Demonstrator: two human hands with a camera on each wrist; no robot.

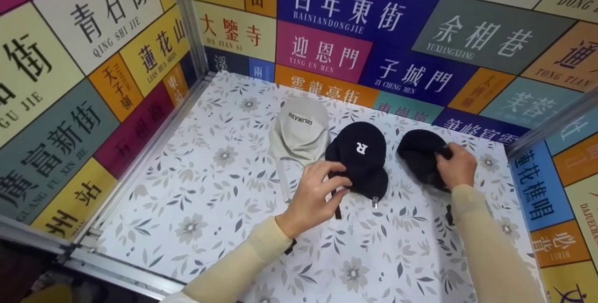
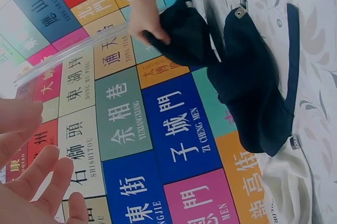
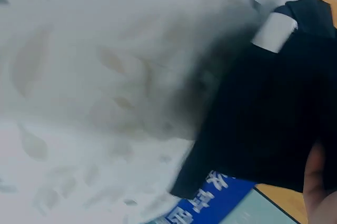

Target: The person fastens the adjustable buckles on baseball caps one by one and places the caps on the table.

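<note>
Right grip [image 1: 459, 165] pinches the black cap [image 1: 417, 152] by its edge; left grip [image 1: 316, 192], relaxed and free, is just beside the R cap [image 1: 360, 156]. Beyond left grip, the pale cap [image 1: 301, 132] lies on the tabletop [image 1: 402, 256]. Two caps seem already laid; the black one probably is not finished.

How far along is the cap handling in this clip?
Apparently done: the beige fabric cap lettered COLORADO and the dark fabric cap with a white R lie side by side on the white floral-patterned surface. In hand: the right hand grips a dark, rounded third cap; the left hand holds nothing. Probably left: releasing that third cap, perhaps beside the others.
</note>
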